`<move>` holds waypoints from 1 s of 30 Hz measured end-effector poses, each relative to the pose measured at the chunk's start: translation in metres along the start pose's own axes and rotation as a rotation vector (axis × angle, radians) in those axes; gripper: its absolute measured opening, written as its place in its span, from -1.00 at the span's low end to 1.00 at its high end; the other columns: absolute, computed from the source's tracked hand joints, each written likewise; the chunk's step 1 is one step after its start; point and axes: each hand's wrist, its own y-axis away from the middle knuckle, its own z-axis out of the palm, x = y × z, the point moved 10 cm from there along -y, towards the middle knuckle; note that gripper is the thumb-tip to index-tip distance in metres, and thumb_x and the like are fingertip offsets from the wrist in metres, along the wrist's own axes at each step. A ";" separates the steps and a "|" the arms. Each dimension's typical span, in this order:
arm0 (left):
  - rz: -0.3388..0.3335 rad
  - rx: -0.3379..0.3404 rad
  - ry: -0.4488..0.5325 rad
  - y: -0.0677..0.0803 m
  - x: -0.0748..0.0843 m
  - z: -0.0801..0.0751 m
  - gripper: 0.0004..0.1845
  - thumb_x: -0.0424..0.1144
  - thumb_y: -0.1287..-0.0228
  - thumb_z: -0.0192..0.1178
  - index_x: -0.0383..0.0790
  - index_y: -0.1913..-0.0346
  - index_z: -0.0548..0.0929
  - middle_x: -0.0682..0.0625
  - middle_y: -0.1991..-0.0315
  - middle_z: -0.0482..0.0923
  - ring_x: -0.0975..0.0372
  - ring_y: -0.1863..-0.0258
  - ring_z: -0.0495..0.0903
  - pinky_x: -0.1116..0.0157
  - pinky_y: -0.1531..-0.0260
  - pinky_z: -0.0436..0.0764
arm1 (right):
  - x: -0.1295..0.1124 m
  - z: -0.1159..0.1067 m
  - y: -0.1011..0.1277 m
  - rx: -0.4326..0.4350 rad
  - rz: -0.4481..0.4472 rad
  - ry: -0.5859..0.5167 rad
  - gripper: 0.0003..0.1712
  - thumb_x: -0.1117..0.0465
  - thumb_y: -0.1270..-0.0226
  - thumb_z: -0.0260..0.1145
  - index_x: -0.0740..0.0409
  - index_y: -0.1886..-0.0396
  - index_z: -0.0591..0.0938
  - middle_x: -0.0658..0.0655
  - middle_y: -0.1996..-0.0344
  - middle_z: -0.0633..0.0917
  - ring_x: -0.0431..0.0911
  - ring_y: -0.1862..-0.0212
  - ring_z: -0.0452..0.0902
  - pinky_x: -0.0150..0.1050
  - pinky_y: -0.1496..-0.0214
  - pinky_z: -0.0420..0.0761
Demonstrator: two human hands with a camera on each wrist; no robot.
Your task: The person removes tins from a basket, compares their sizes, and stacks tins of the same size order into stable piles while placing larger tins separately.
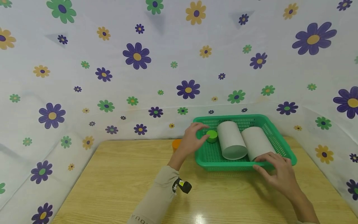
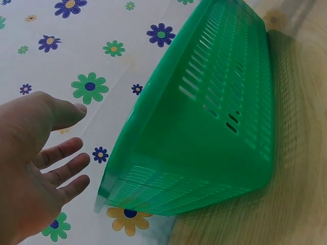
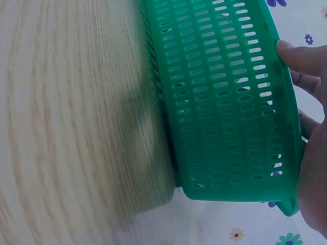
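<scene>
1. While I watch from the head view, the green basket (image 1: 279,141) sits on the wooden table (image 1: 117,177), holding two grey rolls (image 1: 230,140) and a green lid (image 1: 212,136).
2. My left hand (image 1: 193,138) hovers over the basket's left rim, fingers spread and holding nothing.
3. My right hand (image 1: 275,172) rests on the basket's near right corner, thumb pressing the rim.
4. An orange thing (image 1: 176,144) peeks out just left of the basket.
</scene>
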 end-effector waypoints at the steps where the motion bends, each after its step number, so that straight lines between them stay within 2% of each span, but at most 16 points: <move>1: -0.009 -0.017 -0.001 -0.003 -0.002 0.003 -0.68 -0.32 -0.35 0.37 -0.22 -0.14 0.70 -0.11 -0.10 0.59 0.07 -0.08 0.56 0.09 -0.16 0.58 | 0.000 0.000 0.000 -0.001 0.001 -0.002 -0.63 0.32 0.02 0.64 -0.15 0.28 0.71 -0.14 0.26 0.69 -0.29 0.03 0.44 0.07 0.09 0.17; 6: -0.045 -0.100 0.006 -0.017 -0.009 0.019 -0.65 -0.27 -0.38 0.34 -0.19 -0.19 0.68 -0.15 -0.16 0.55 0.04 -0.07 0.55 0.05 -0.12 0.60 | 0.000 -0.002 0.000 0.003 0.008 -0.003 -0.63 0.33 0.02 0.64 -0.15 0.29 0.71 -0.14 0.26 0.69 -0.31 0.02 0.43 0.10 0.07 0.17; 11: -0.069 -0.203 -0.054 -0.023 -0.018 0.038 -0.61 -0.25 -0.41 0.32 -0.21 -0.25 0.64 -0.16 -0.23 0.50 -0.01 -0.17 0.53 0.14 -0.17 0.58 | 0.000 -0.002 0.002 0.009 0.011 -0.001 -0.63 0.33 0.04 0.64 -0.14 0.30 0.72 -0.14 0.27 0.69 -0.32 0.02 0.43 0.10 0.06 0.18; 16: -0.030 -0.315 -0.251 -0.026 -0.026 0.058 -0.59 -0.20 -0.42 0.32 -0.18 -0.28 0.63 -0.11 -0.25 0.48 0.09 -0.25 0.47 0.22 -0.28 0.49 | 0.000 -0.001 0.000 0.002 0.006 -0.002 -0.63 0.33 0.04 0.64 -0.13 0.29 0.72 -0.13 0.27 0.69 -0.31 0.02 0.45 0.11 0.06 0.18; 20: -0.018 -0.398 -0.422 -0.028 -0.031 0.072 -0.55 -0.14 -0.43 0.32 -0.09 -0.33 0.60 -0.08 -0.29 0.45 0.09 -0.26 0.46 0.23 -0.26 0.51 | 0.001 0.000 0.000 -0.002 0.007 0.000 -0.64 0.33 0.03 0.64 -0.12 0.29 0.72 -0.13 0.26 0.69 -0.29 0.02 0.46 0.12 0.06 0.18; 30: -0.023 -0.501 -0.692 -0.034 -0.043 0.087 -0.46 0.00 -0.38 0.35 0.13 -0.39 0.54 0.00 -0.26 0.45 0.12 -0.18 0.46 0.16 -0.18 0.55 | 0.000 -0.001 -0.001 -0.009 0.002 -0.002 -0.65 0.35 0.03 0.63 -0.08 0.29 0.72 -0.13 0.26 0.70 -0.26 0.03 0.46 0.10 0.06 0.19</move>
